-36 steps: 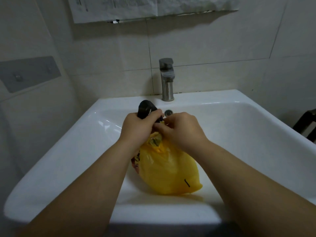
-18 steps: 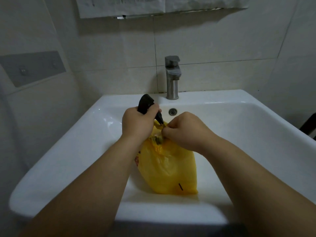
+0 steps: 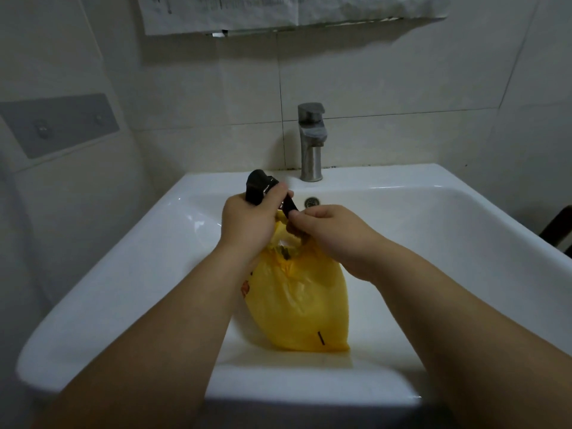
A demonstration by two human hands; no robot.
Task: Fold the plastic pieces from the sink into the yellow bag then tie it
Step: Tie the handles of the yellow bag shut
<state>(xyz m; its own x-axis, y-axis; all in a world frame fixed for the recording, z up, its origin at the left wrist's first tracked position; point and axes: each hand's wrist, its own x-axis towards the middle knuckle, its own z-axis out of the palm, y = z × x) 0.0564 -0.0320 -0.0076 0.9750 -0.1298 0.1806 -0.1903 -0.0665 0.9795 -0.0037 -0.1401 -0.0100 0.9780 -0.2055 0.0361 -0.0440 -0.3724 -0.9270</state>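
Bag (image 3: 297, 308), yellow, lies in sink (image 3: 123, 274) by the near wall, mouth gathered, facing away. Left grip (image 3: 247, 221) closed round black plastic piece (image 3: 258, 184). Right grip (image 3: 331, 230) pinches that piece's lower end just above bag mouth. Tap (image 3: 311, 144) behind, on the rim.

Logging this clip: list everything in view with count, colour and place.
bag: one, yellow, lying in the sink
plastic: one piece, black, above the bag's mouth
sink: one, white, against the tiled wall
tap: one, grey metal, sink's back rim
hole: one, metal-ringed, basin wall below the tap
paper: two sheets at least, white, on wall above
plate: one, grey, left wall
dark object: one, right edge, unidentifiable
left hand: one, grips the plastic
right hand: one, pinches the plastic's lower end
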